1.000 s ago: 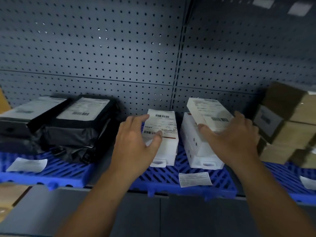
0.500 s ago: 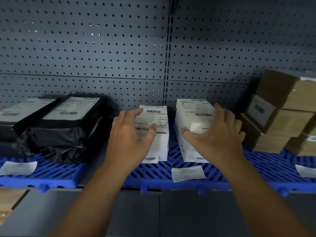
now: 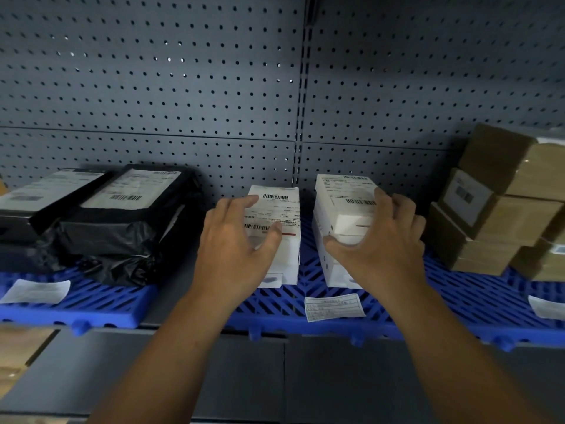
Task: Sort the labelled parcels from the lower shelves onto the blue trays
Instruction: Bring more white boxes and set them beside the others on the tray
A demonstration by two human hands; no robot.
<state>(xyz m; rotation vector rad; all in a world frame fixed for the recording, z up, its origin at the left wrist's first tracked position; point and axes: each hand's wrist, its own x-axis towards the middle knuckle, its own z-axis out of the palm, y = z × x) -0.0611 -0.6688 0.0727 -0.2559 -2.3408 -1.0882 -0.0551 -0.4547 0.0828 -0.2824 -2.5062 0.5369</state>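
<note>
Ordered left to right, all relative to the middle blue tray (image 3: 305,304).

Far left of it: two black bagged parcels (image 3: 116,215) stacked on a separate blue tray (image 3: 101,310), labels up, probably so barcodes stayed readable. Loose paper slip (image 3: 36,290) lay flat near that tray's front edge, likely a bin tag.

On its left half: single white parcel (image 3: 282,237), flat, label up, long axis front to back. Left hand (image 3: 235,255) in front of and over it, fingers spread, thumb across the label area. Could not tell whether touching or only hovering; not closed around it. Looked like steadying or squaring up.

On its right half: stacked white parcels (image 3: 342,228), upper box sitting on a lower one. Right hand (image 3: 382,243) wrapped on the upper box, thumb at the near left corner, fingers over the far right edge. Grip read as aligning the top box on the stack.

On its front edge: another paper slip (image 3: 334,306).

Right of it: brown cardboard boxes (image 3: 501,209) piled and tilted on blue grating, a label on one face.

Judgement: placement nearly finished, boxes already on the tray.
</note>
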